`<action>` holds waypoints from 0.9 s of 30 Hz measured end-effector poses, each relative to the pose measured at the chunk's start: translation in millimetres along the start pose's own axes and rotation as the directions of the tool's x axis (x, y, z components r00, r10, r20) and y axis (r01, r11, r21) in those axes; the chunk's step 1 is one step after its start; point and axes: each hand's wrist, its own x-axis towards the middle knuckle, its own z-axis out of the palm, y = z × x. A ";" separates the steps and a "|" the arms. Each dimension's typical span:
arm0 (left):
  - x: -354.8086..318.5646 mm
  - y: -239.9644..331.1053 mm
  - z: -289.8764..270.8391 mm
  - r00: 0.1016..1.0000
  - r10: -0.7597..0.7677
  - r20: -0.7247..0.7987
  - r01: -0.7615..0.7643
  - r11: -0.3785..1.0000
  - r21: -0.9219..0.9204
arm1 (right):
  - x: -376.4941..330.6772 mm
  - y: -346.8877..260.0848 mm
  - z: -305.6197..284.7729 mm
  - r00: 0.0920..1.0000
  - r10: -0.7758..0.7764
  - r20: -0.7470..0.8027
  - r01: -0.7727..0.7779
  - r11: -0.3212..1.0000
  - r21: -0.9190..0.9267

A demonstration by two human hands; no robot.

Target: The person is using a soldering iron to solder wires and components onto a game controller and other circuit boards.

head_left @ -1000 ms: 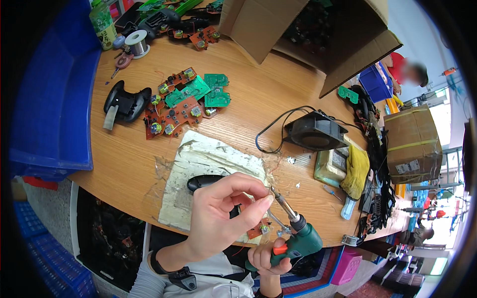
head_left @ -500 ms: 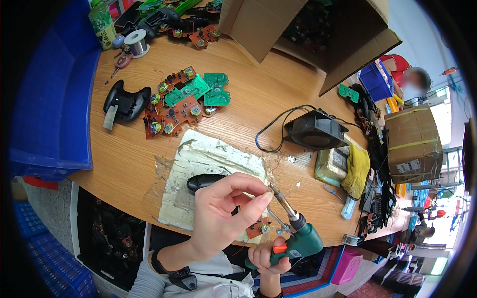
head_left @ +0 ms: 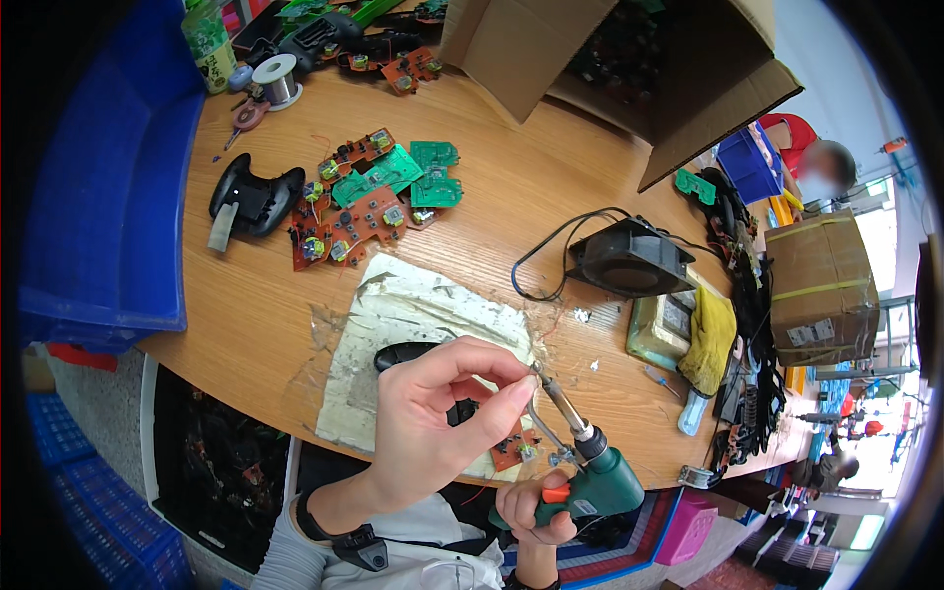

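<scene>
My right hand is wrapped round the grip of a green soldering gun with an orange trigger. Its metal barrel points up and left toward my other hand. Thumb and forefinger of my left hand pinch together right at the gun's tip; whatever lies between them is too small to make out. Beneath that hand, a black game controller shell rests on a stained white cloth, mostly hidden. An orange circuit board lies by the cloth's near edge, partly covered.
Orange and green circuit boards are piled behind the cloth, beside another black controller shell. A black fan with its cable stands right of centre, near a yellow sponge-like cloth. A blue bin borders the left; an open cardboard box stands behind.
The whole view has shifted slightly. My left finger and thumb stay pinched by the gun's tip, with the hand very slightly lower-left of the barrel; my right grip is unchanged.
</scene>
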 end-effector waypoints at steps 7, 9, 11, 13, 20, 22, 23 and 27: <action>1.1 -2.6 1.7 1.000 0.004 -0.013 -0.004 1.000 -0.028 | 1.0 1.3 0.5 1.000 0.007 -0.007 -0.007 1.000 0.011; 0.2 -5.0 3.9 0.999 0.005 -0.034 -0.008 0.997 -0.070 | 1.4 1.2 1.0 1.000 -0.002 -0.013 0.002 1.000 0.011; -0.4 -6.4 7.1 0.999 0.011 -0.039 -0.014 0.996 -0.086 | 2.2 -0.1 2.6 1.000 -0.005 -0.017 0.005 1.000 0.017; -0.6 -7.6 5.9 0.999 0.014 -0.047 -0.019 0.993 -0.115 | 3.6 1.8 4.8 1.000 -0.001 -0.024 0.001 1.000 0.011; -0.5 -7.0 10.8 0.996 -0.017 -0.083 0.005 0.989 -0.147 | 1.1 1.6 2.3 1.000 -0.011 -0.025 0.011 1.000 0.006; -0.8 -6.6 10.0 0.997 -0.017 -0.079 0.005 0.988 -0.155 | 1.2 1.1 2.2 1.000 -0.016 -0.022 0.016 1.000 0.001; -1.4 -6.2 8.8 0.999 -0.016 -0.052 0.007 0.986 -0.168 | 1.4 0.6 2.5 1.000 -0.014 -0.020 0.014 1.000 0.003; -1.6 -7.0 8.0 1.000 -0.020 -0.019 0.017 0.987 -0.158 | 1.4 -0.4 0.9 1.000 -0.015 -0.016 0.015 1.000 0.004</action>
